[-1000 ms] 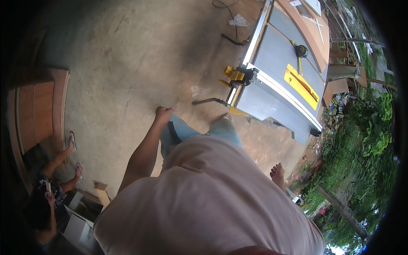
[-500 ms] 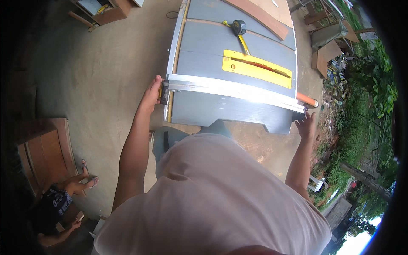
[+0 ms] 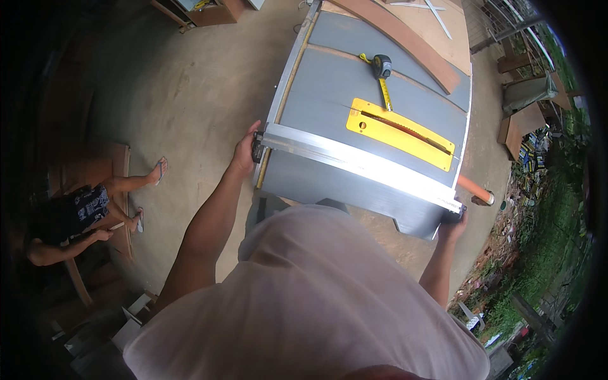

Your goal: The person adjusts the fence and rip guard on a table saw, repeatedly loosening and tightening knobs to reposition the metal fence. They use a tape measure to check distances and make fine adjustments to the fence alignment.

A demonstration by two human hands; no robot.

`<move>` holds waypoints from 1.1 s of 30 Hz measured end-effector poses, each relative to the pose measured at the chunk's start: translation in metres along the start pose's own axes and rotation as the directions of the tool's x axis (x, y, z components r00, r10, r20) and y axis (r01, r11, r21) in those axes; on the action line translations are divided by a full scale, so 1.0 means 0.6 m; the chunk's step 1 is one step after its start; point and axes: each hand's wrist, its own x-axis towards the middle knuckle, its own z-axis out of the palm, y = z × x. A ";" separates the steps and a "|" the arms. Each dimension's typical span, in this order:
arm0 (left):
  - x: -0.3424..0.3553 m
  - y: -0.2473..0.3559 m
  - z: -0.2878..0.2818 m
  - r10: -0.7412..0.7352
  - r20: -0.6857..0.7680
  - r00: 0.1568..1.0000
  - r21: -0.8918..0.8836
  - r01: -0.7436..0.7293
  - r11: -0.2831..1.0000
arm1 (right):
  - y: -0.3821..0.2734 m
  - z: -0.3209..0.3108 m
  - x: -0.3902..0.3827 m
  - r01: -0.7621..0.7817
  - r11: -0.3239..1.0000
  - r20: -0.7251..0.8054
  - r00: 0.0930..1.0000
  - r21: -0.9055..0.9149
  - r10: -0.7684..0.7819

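In front of me is a table saw with a grey top. A silver rip fence lies across it, on my side of the yellow throat plate with its slot. My left hand grips the black end of the fence at the left rail. At the opposite end, my right hand is closed round the black end piece, its fingers partly hidden. Beyond the plate, a tape measure rests on the top with some yellow blade drawn out.
A curved brown board lies across the far part of the saw. An orange pipe juts out at the right. To the left a person sits on the ground beside wooden furniture. Plants and rubble border the right side.
My right hand has gone from spread fingers to a closed grip on the fence end. The saw now appears farther right and tilted in view; the tape measure stays on the top.
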 end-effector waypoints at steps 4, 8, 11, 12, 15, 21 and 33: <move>-0.004 -0.006 -0.010 0.012 0.070 0.997 0.051 -0.016 0.999 | -0.010 -0.005 -0.003 -0.126 0.992 0.002 0.992 -0.018 0.126; -0.002 -0.027 -0.082 -0.041 -0.024 0.999 0.044 0.042 0.998 | -0.008 0.060 -0.076 -0.217 0.932 -0.597 0.802 -0.291 0.000; -0.036 -0.037 -0.179 -0.056 -0.257 0.965 0.223 0.116 0.968 | 0.047 -0.009 -0.193 -0.331 0.848 -0.609 0.793 -0.413 0.013; -0.050 -0.038 -0.247 -0.004 -0.268 0.963 0.380 0.109 0.919 | 0.076 -0.007 -0.251 -0.512 0.763 -0.648 0.744 -0.394 0.165; -0.116 -0.137 -0.524 -0.019 -0.316 0.949 0.622 0.222 0.751 | 0.164 0.048 -0.438 -0.663 0.259 -0.485 0.712 -0.702 0.509; -0.551 -0.242 -0.989 -0.558 -0.748 0.360 0.526 0.834 -0.167 | 0.345 0.210 -0.627 -0.060 -0.104 -0.119 0.566 -0.993 0.816; -0.417 -0.201 -1.129 -0.422 -0.754 0.503 0.282 0.829 0.483 | 0.421 0.696 -0.651 0.386 0.042 0.345 0.764 -0.921 0.545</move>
